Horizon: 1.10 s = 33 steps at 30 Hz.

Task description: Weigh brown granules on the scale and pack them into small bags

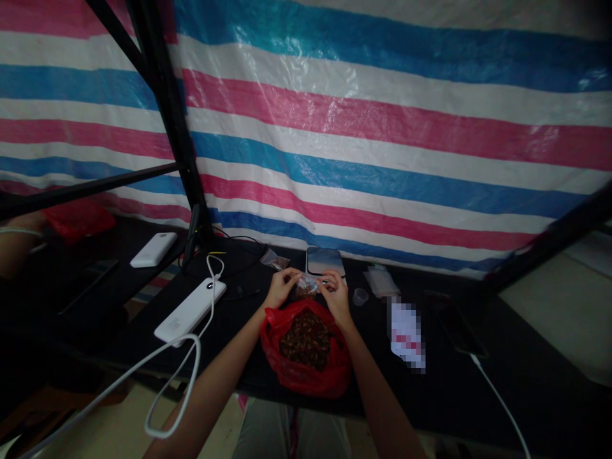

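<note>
Between my two hands is a small clear plastic bag (306, 288) with brown bits in its lower part. My left hand (284, 285) pinches its upper left edge, and my right hand (335, 290) pinches the upper right. Just below, nearer my body, sits an open red plastic bag (308, 347) full of dark brown, dried-looking pieces. Behind my hands lies a flat scale with a shiny top (325, 261). A second small bag with brown contents (276, 260) rests to the left of the scale. Right of my right hand stands a small clear cup (360, 296).
A white power bank (191, 311) with a looping white cable lies on the left. Clear bags (381, 281), a blurred-out packet (406, 335) and a phone on a cable (461, 328) lie right. Another person's hand (23, 229) is far left, beside a red bag (79, 220). Striped sheeting hangs behind.
</note>
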Tool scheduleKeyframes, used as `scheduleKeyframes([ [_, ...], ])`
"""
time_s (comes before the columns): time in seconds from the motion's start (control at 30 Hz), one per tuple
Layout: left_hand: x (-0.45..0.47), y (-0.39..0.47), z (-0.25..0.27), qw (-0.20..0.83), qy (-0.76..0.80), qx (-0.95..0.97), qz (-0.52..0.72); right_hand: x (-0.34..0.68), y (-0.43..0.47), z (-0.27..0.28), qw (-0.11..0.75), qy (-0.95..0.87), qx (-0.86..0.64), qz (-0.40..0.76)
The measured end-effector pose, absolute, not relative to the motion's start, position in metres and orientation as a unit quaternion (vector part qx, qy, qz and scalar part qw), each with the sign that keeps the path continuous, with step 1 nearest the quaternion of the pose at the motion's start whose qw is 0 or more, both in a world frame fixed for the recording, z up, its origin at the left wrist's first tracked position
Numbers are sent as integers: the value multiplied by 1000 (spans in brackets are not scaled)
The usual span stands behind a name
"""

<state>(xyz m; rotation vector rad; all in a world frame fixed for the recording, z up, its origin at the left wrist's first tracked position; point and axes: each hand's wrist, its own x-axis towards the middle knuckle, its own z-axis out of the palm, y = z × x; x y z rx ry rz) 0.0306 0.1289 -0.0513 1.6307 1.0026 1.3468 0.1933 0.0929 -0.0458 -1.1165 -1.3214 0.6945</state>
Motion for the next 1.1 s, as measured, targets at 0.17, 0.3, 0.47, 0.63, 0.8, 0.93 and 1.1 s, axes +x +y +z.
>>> scheduleKeyframes([
  [0.17, 31, 128, -50, 374, 408, 646, 526, 193, 92, -44, 595, -568, -483, 299],
  [0.3, 31, 127, -50, 355, 421, 650, 524, 192, 91, -44, 602, -557, -478, 315],
  [0.47, 31, 127, -51, 342, 423, 662, 517, 191, 91, -44, 609, -552, -466, 328],
  [0.63, 31, 124, -51, 328, 422, 669, 517, 189, 93, -45, 616, -542, -468, 329],
  [0.8, 31, 122, -50, 318, 421, 674, 517, 189, 93, -47, 624, -535, -459, 336],
  [0.93, 31, 124, -50, 325, 416, 668, 524, 190, 93, -48, 605, -556, -467, 328],
  [1.1, 32, 123, -48, 348, 412, 673, 506, 191, 92, -47, 589, -570, -474, 323],
])
